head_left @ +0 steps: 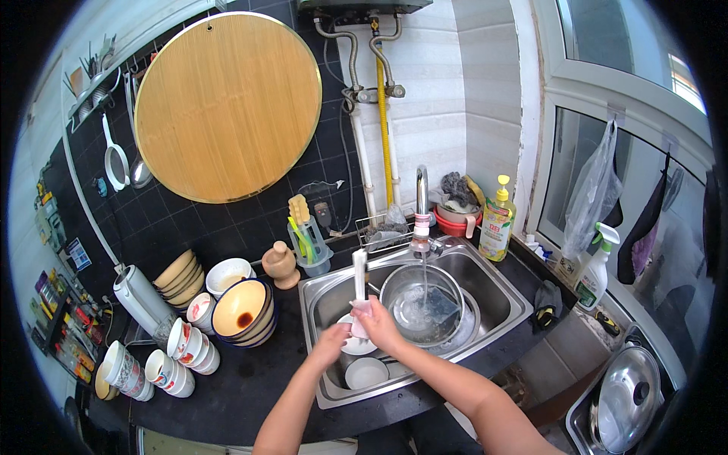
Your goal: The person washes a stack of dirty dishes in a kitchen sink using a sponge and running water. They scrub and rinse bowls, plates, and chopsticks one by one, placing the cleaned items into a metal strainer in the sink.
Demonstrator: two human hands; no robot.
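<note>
Over the left sink basin [315, 303], my right hand [379, 327] is closed around a pink cloth or sponge [359, 323] and a white long-handled utensil [359, 274] standing upright. Its exact kind is hard to make out. Close beside it, my left hand [329, 346] has its fingers loosely bent and apart, nothing visible in them. White bowls [367, 373] lie in the basin below my hands. To the right, water runs from the faucet [422, 199] into a metal pot [393, 317] holding water and a dark flat piece [441, 305].
Stacked bowls [241, 312] and patterned cups [168, 373] stand on the black counter at left, near a wooden mortar [281, 265] and utensil holder [309, 246]. A yellow soap bottle [497, 224] and spray bottle [595, 269] stand at right. A glass lid [626, 400] lies lower right.
</note>
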